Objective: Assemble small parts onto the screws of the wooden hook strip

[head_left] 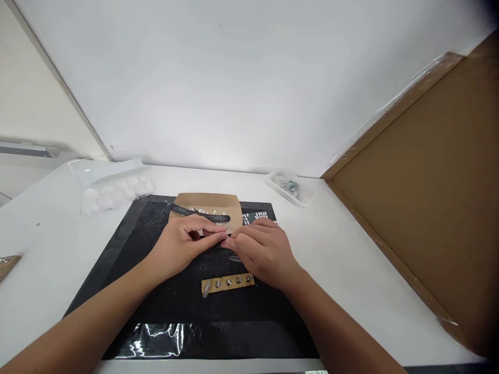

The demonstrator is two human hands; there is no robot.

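Head view: both hands meet over the centre of one black mat. The left hand curls in from nine o'clock, the right hand from three o'clock, fingertips pinched together on something tiny between them; what it is cannot be told. Just below the hands, at six o'clock, lies one small wooden strip carrying four little studs in a row, plus one pale piece on its left end. At twelve o'clock, one brown envelope with one dark tool lying across it. One clear blister tray sits at ten o'clock, one small plastic dish of parts at one o'clock, and one cardboard sheet leans at three o'clock.
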